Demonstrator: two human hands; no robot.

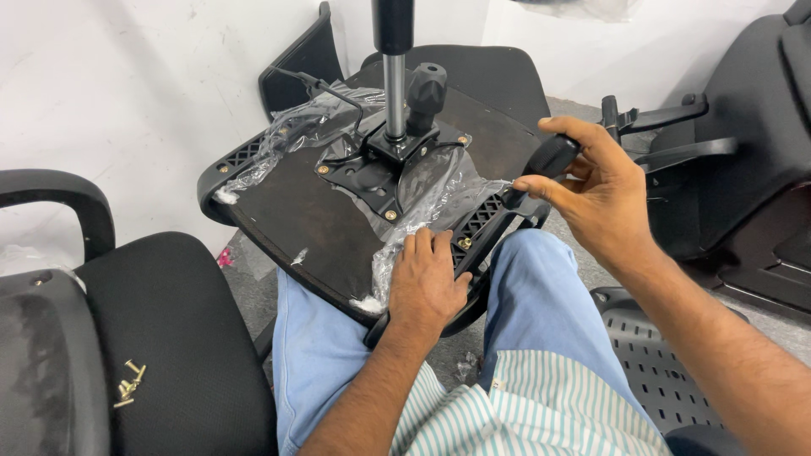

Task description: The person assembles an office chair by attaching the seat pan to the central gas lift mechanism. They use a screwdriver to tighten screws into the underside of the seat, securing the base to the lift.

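An upturned chair seat (296,211) lay across the person's lap, its dark underside facing up, partly covered by crumpled clear plastic wrap (422,203). The left hand (425,283) pressed flat on the seat's near right edge, fingers spread, beside a brass screw (464,243). The right hand (596,190) hovered at the seat's right side, its grip pinched around a black-handled screwdriver (541,165) angled down toward that edge. A black metal mounting plate (376,169) with a gas cylinder (394,84) stood at the seat's centre. Loose brass screws (128,384) lay on another chair (169,338) at near left.

Upturned black seat base (296,215) on lap; black-handled screwdriver (541,165) tilted.
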